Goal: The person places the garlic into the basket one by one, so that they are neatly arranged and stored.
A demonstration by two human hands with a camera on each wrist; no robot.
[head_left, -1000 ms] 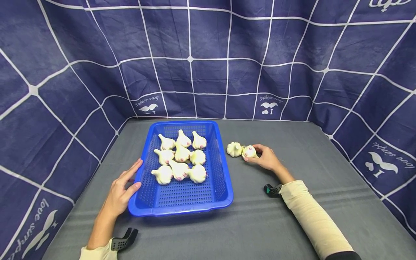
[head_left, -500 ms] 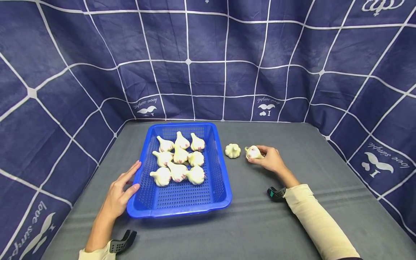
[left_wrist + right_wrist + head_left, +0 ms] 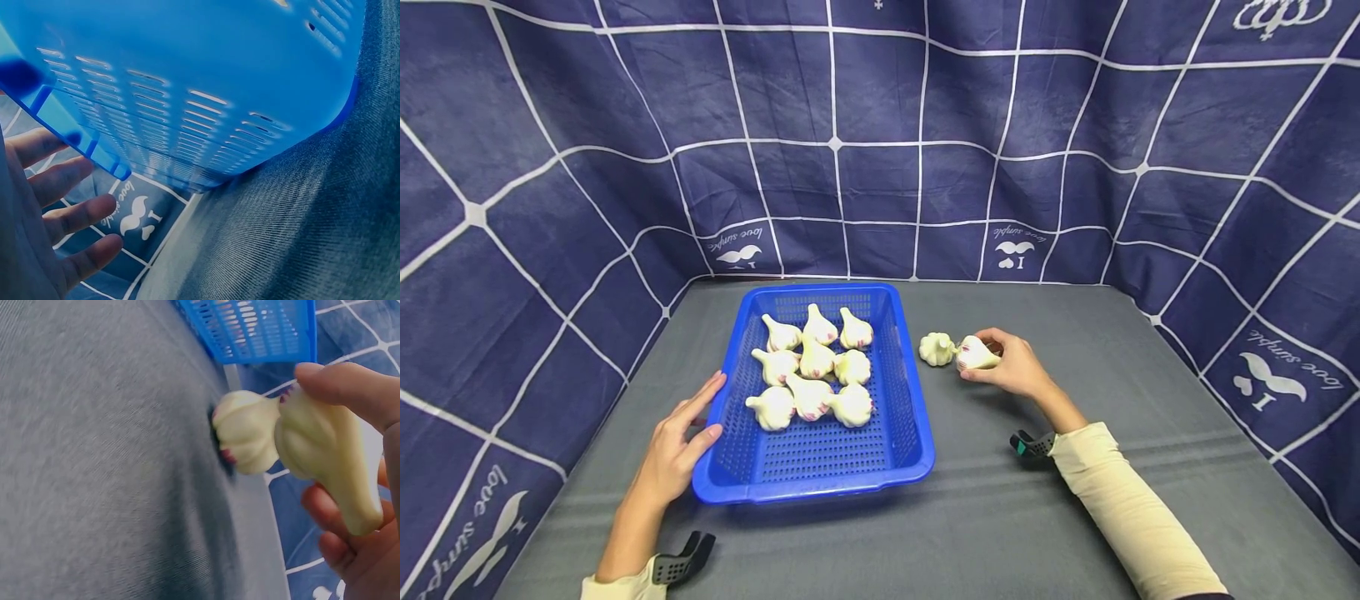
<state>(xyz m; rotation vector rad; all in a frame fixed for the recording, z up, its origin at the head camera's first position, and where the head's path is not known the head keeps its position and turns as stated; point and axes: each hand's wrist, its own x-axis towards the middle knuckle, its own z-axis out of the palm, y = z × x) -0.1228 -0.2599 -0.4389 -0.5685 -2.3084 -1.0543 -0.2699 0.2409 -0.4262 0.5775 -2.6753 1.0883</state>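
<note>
A garlic bulb is pinched between the thumb and fingers of my right hand; its stem points back toward the palm in the right wrist view. Just left of it a second garlic bulb sits on the grey cloth, and the two look to be touching or nearly so. My left hand rests against the left rim of a blue plastic basket, its fingers fairly straight in the left wrist view. Inside the basket lie several garlic bulbs, grouped in rough rows.
Grey cloth covers the work surface. A dark blue curtain with white grid lines rises behind it and along both sides. The front part of the basket floor shows bare perforated plastic.
My right hand drew its bulb rightward, away from the loose one, then moved back left beside it. The bulb's stem now points right. My left hand stays on the basket rim.
</note>
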